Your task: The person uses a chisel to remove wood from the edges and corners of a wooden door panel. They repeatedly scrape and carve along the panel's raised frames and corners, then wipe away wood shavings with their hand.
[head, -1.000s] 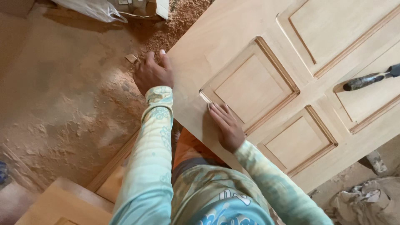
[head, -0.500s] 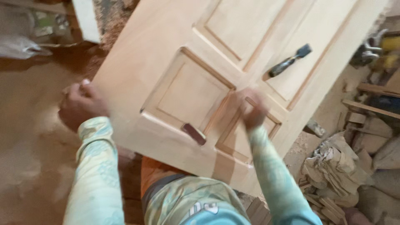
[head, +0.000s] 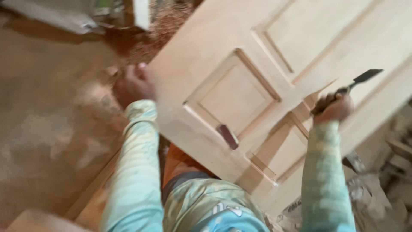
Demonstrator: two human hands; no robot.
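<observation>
Right hand (head: 334, 108) fingers wrapped around chisel (head: 349, 88) over panelled door (head: 223, 99); left hand (head: 134, 86) grips door's edge, fingers curled.

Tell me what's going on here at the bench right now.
A person in a light green long-sleeved top leans over a pale wooden panelled door lying flat. The right hand grips a chisel by its handle, its dark blade raised over the door. The left hand rests at the door's left edge. A small brown block lies on the door beside a raised panel. Sawdust covers the floor on the left. The picture is blurred, so finer detail is unclear.
</observation>
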